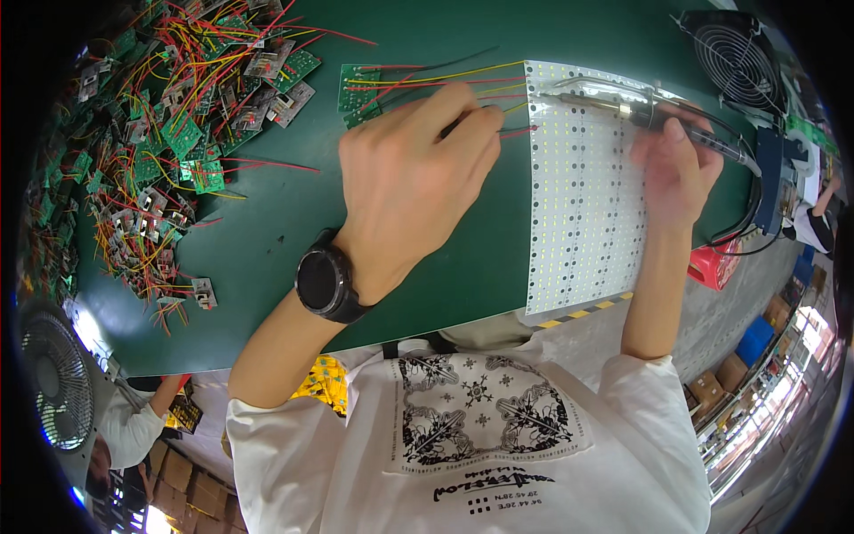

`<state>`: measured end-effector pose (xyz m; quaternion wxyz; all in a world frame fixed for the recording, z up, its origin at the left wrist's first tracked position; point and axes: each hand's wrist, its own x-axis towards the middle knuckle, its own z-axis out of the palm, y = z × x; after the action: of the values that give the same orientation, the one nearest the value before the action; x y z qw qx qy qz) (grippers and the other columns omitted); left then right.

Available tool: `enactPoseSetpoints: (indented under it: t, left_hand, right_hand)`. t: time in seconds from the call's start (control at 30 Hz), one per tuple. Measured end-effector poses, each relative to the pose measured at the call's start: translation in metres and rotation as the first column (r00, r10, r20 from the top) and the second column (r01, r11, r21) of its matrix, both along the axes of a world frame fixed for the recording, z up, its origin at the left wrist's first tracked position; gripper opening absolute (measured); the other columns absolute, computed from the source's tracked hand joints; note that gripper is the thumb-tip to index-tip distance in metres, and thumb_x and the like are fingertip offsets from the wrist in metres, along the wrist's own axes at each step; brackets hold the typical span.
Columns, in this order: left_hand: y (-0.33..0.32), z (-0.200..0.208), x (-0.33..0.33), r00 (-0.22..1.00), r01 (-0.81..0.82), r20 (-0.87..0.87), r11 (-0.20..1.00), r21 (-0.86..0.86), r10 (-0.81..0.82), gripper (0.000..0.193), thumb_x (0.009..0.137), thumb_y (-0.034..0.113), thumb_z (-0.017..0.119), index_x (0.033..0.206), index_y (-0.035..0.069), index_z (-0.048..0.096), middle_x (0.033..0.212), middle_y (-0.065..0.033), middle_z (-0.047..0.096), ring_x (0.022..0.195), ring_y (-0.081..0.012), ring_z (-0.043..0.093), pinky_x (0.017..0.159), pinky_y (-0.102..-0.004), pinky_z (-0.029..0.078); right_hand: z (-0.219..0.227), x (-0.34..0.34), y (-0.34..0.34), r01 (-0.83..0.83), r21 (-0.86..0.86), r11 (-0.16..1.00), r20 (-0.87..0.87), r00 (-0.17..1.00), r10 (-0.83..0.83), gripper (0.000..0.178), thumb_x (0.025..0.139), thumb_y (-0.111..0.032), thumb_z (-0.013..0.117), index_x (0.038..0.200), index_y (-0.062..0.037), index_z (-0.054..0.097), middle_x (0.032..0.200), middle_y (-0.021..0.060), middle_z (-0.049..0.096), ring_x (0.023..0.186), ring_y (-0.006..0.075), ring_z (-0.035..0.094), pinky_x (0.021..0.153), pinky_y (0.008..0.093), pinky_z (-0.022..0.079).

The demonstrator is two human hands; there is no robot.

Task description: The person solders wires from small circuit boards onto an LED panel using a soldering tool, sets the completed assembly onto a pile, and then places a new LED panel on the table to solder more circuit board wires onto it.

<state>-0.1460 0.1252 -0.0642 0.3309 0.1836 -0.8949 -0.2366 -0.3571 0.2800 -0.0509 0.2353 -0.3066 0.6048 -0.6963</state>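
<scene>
My left hand (pixel 418 169), with a black watch (pixel 325 278) on its wrist, is closed in a pinch by the left edge of a white LED board (pixel 578 205). Thin yellow and red wires run out from its fingertips to that edge; exactly which it grips is partly hidden. Beyond the hand, green circuit boards (pixel 358 87) with red, yellow and black wires lie partly covered by it. In my right hand (pixel 678 169), slightly blurred, is a soldering iron (pixel 648 114) with a thin metal feed tube alongside. Its tip points left, above the top left part of the LED board.
A heap of small circuit boards (pixel 182 133) with red and yellow wires covers the left of the green table (pixel 427 294). A black fan (pixel 734 58) stands at the far right. Cables (pixel 756 191) trail from the iron. Another fan (pixel 55 383) is at the lower left.
</scene>
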Motion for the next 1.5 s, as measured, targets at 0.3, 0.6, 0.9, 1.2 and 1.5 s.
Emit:
enactPoseSetpoints:
  t: [0.3,0.6,0.9,1.2,1.5]
  left_hand:
    - [-0.004,0.014,0.001,0.957,0.282,-0.125,0.944,0.171,-0.263,0.009,0.081,0.006,0.066,0.088,0.002,0.065,0.077,-0.0057,0.061,0.061,-0.0222,0.06,0.054,-0.0288,0.047]
    - [0.0,0.018,0.004,0.967,0.253,0.009,0.967,0.035,-0.253,0.009,0.08,0.007,0.066,0.089,0.005,0.067,0.073,-0.0057,0.056,0.061,-0.0246,0.058,0.053,-0.0327,0.046]
    - [-0.001,0.006,0.0,0.992,0.119,-0.041,0.993,0.02,-0.118,0.01,0.077,0.009,0.071,0.087,0.007,0.071,0.069,-0.0011,0.054,0.049,-0.0147,0.049,0.045,-0.0267,0.04]
    - [-0.001,0.004,0.0,0.994,0.085,-0.081,0.981,0.172,-0.072,0.011,0.072,0.007,0.071,0.083,0.008,0.07,0.07,-0.0012,0.057,0.054,-0.0195,0.056,0.047,-0.0303,0.043]
    - [-0.003,-0.001,-0.003,0.994,0.077,-0.095,0.983,0.169,-0.061,0.017,0.071,-0.004,0.073,0.088,0.002,0.071,0.071,-0.0032,0.06,0.049,-0.0083,0.046,0.044,-0.0215,0.036]
  right_hand:
    - [-0.004,-0.006,-0.001,0.017,-0.03,0.999,0.088,0.996,-0.014,0.02,0.086,-0.004,0.061,0.101,0.0081,0.061,0.081,0.013,0.064,0.053,0.0166,0.057,0.047,0.0271,0.04]
    - [0.01,-0.01,-0.008,-0.086,0.027,0.996,0.224,0.972,0.078,0.019,0.088,-0.009,0.061,0.101,0.0039,0.062,0.073,0.0085,0.063,0.058,0.0153,0.057,0.053,0.0272,0.041]
    - [-0.001,-0.007,0.001,-0.064,-0.017,0.998,0.111,0.992,0.066,0.018,0.087,-0.005,0.062,0.101,0.0061,0.061,0.073,0.0114,0.063,0.057,0.0176,0.058,0.052,0.0284,0.042]
    - [0.003,0.002,0.001,-0.009,0.009,1.0,0.073,0.997,0.008,0.018,0.084,-0.001,0.062,0.099,0.0088,0.06,0.075,0.0141,0.063,0.052,0.0199,0.057,0.048,0.0291,0.042]
    - [-0.002,-0.005,0.008,-0.051,0.073,0.996,0.04,0.998,0.048,0.027,0.081,-0.006,0.064,0.102,0.0094,0.058,0.082,0.0193,0.063,0.056,0.0219,0.058,0.048,0.0297,0.043]
